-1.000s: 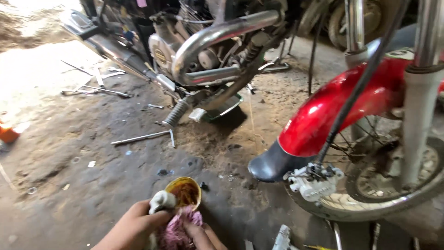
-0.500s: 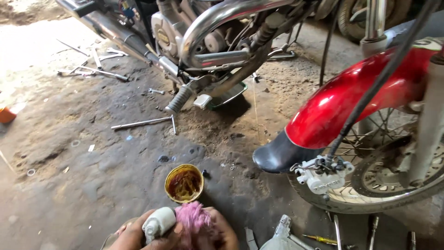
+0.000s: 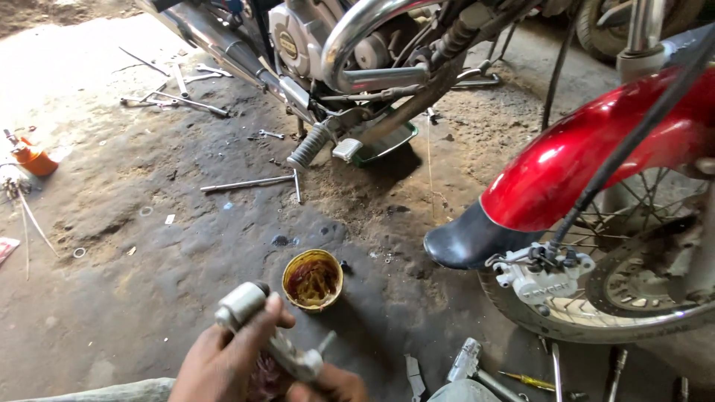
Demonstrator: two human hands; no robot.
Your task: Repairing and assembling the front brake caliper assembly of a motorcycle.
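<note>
Fingers (image 3: 272, 316) of the left hand (image 3: 223, 361) are wrapped tight round one silver metal part (image 3: 272, 335), and the right hand (image 3: 328, 387) pinches its lower end at the bottom edge. One yellow grease tin (image 3: 313, 279) sits just beyond at 12 o'clock, apart from the fingers. One red fender (image 3: 596, 152) and front wheel (image 3: 618, 290) crowd 3 o'clock, while bare dirt floor (image 3: 126, 275) opens toward 9.

Glossy red metal front mudguard (image 3: 588, 160) w/ black rubber flap (image 3: 465, 242). Small round tin (image 3: 313, 279): yellow rim, dark red-brown grease inside. Silver-grey metal part (image 3: 264, 331) in hand. Orange oil can (image 3: 33, 158) at left. Grey-brown oil-stained floor (image 3: 149, 246).
</note>
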